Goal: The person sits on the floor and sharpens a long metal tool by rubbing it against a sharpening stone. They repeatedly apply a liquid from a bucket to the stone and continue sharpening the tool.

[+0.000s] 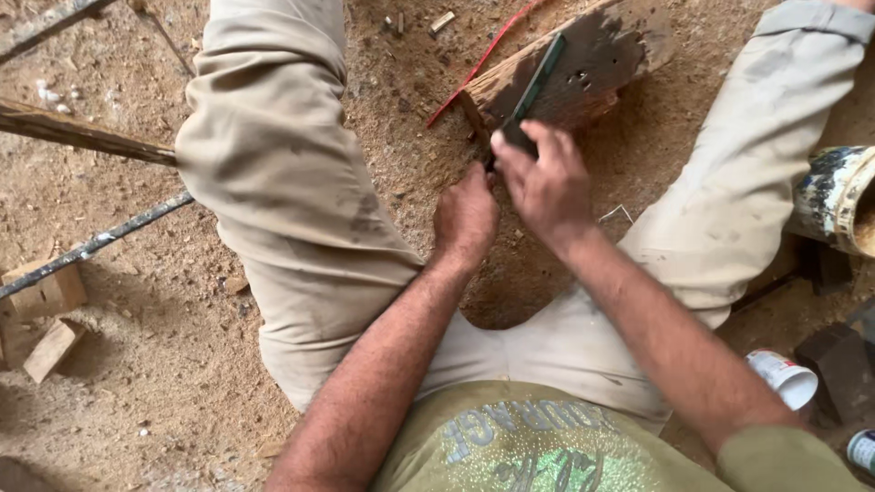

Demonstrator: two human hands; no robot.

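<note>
I sit on a sawdust floor with my legs spread. Between them lies a dark, worn wooden block (592,68). My right hand (545,182) grips the lower end of a long dark green flat tool (536,87) that lies across the block. My left hand (465,217) is closed in a fist just left of it, at the block's near corner; what it holds is hidden.
A red strip (483,62) lies by the block. Metal rods (91,244) and a wooden slat (82,135) cross the floor on the left, near small wood offcuts (46,292). A paint-stained can (834,196), a white cup (784,378) and dark blocks (834,364) sit on the right.
</note>
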